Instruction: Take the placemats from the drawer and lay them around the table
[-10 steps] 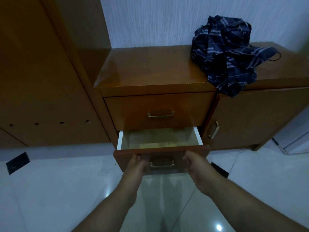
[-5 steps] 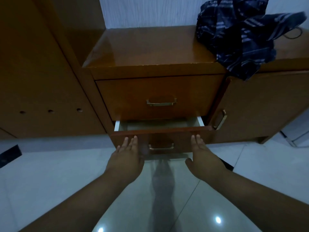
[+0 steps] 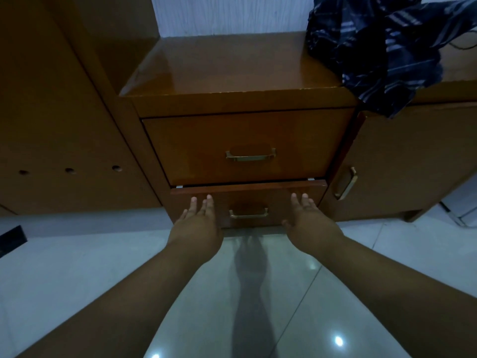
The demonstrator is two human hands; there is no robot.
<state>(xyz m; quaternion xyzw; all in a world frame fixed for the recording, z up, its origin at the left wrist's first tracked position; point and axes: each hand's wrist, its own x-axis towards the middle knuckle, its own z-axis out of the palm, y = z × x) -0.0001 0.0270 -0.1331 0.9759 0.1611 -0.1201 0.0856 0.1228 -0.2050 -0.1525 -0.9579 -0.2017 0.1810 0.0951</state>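
While both hands lie flat, fingers straight and holding nothing, left hand [image 3: 197, 223] and right hand [image 3: 308, 219] meet the lower drawer [image 3: 247, 202] front, nearly closed; no placemats show; the upper drawer [image 3: 247, 147] sits just above.

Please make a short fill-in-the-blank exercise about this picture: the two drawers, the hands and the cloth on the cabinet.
1. Both hands, left hand and right hand, press with straight fingers on the front of the ____ drawer.
2. The upper drawer is fully ____.
3. The striped cloth lies on the cabinet top, to the ____ of the drawers.
4. Each drawer has ____ metal handle.

Missing words: lower; closed; right; one
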